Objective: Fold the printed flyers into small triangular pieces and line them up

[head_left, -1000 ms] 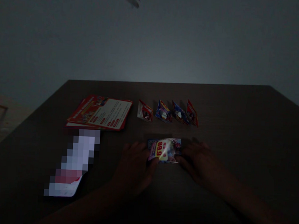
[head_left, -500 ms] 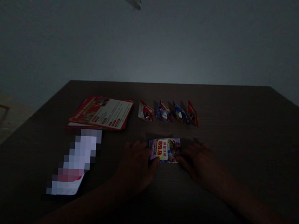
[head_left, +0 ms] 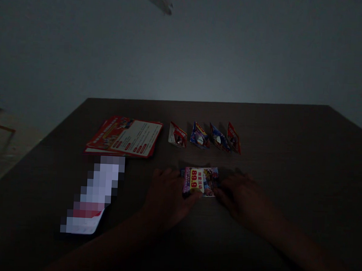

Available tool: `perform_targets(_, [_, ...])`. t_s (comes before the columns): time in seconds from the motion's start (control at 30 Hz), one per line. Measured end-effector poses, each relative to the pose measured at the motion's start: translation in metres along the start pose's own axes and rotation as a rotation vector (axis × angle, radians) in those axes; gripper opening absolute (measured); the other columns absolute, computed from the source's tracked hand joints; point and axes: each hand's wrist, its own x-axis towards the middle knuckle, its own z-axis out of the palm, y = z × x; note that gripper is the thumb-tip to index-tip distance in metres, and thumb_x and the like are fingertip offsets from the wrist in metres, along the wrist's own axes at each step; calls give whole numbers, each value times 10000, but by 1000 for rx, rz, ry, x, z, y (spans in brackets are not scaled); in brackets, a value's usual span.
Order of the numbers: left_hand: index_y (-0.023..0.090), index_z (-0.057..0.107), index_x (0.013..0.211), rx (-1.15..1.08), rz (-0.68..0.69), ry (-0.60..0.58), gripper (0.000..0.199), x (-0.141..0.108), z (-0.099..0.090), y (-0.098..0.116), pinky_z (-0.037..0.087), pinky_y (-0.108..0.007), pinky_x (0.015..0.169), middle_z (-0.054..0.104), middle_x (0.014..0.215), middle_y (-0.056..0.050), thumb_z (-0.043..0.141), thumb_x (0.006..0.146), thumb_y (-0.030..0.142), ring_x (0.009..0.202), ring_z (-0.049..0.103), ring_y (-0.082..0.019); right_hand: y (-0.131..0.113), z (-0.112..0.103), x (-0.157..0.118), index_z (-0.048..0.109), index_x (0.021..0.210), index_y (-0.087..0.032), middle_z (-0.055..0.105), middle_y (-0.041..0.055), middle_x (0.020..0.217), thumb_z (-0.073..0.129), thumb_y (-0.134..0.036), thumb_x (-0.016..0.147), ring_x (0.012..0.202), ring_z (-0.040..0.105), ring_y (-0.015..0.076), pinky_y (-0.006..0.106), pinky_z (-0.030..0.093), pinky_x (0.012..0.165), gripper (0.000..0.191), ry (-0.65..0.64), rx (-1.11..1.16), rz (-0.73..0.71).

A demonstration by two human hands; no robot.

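Observation:
A small folded leaflet (head_left: 200,181), printed in purple and blue with a red "89.9" on a yellow and white patch, lies at the middle of the dark table. My left hand (head_left: 168,197) is closed on its left end, the thumb along the near edge. At the right end, my right hand (head_left: 241,195) pinches the paper between thumb and fingers. Dim light hides some of the fingertips. Beyond the leaflet stand several folded paper pieces in a row: a red and white one (head_left: 177,136), two blue ones (head_left: 199,136), and a red one (head_left: 234,139).
To the left is a stack of red and white flyers (head_left: 132,137). Nearer me lies a phone (head_left: 89,223) with a lit, blurred screen. The table (head_left: 289,157) ends at a pale wall (head_left: 203,51).
My left thumb has slid right along the leaflet's near edge. The right hand stays almost where it was, and the whole view has shifted slightly.

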Motion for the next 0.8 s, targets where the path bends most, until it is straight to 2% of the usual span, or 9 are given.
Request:
perform_targets(0.23, [166,681,835,10,-39,-56,461,3,-2,2,357,-427,789,659,887,-91,480,827,580,894,546,-273,1,3,-2,649,793,-176,682,59,784,498,-285,896,738,613,231,398,376,748,213,1,1,22])
perform_targets(0.37, [160,677,839,13,-40,-50,458,3,-2,2,356,-428,793,662,885,-89,486,822,575,887,550,-271,-1,4,-3,633,738,-186,671,51,744,489,-360,897,714,610,223,386,382,726,276,1,10,35])
perform_targets(0.5, [158,681,849,21,-32,-31,451,1,-1,1,358,-421,789,663,902,-97,502,817,570,898,553,-269,-7,6,-2,610,663,-186,662,59,699,508,-499,855,694,611,235,387,391,701,381,59,-24,106])
perform_targets(0.8, [153,678,859,19,-26,-42,483,1,-1,1,369,-429,804,661,909,-100,483,819,593,912,555,-279,-10,8,0,625,628,-203,667,41,636,564,-540,797,635,606,226,352,382,617,382,102,-22,179])
